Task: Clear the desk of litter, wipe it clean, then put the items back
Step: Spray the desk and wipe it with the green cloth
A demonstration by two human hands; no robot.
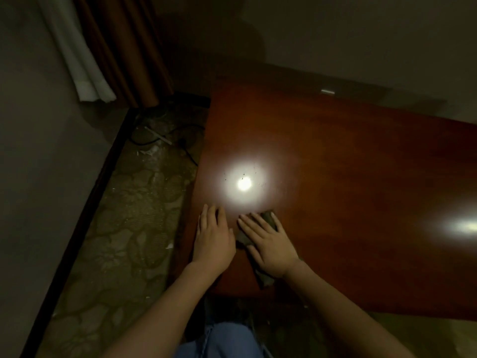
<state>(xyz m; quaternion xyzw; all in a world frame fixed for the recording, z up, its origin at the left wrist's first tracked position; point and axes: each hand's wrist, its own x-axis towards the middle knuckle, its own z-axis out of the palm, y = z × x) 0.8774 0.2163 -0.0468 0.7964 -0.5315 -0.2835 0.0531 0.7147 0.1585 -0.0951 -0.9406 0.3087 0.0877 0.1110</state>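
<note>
The glossy reddish-brown desk (348, 177) fills the right half of the view. A dark grey cloth (268, 218) lies near the desk's front left corner. My right hand (268, 244) presses flat on the cloth with straight fingers. My left hand (213, 237) rests flat on the bare wood just to the left, fingers straight, close to the desk's left edge. A few dark specks (244, 174) of dirt show in the bright light reflection beyond my fingertips.
A patterned carpet (124, 228) left of the desk carries white scraps of litter (154, 151) and a black cable (185, 148). Brown and white curtains (108, 47) hang at the back left. A small silver object (327, 92) lies at the desk's far edge.
</note>
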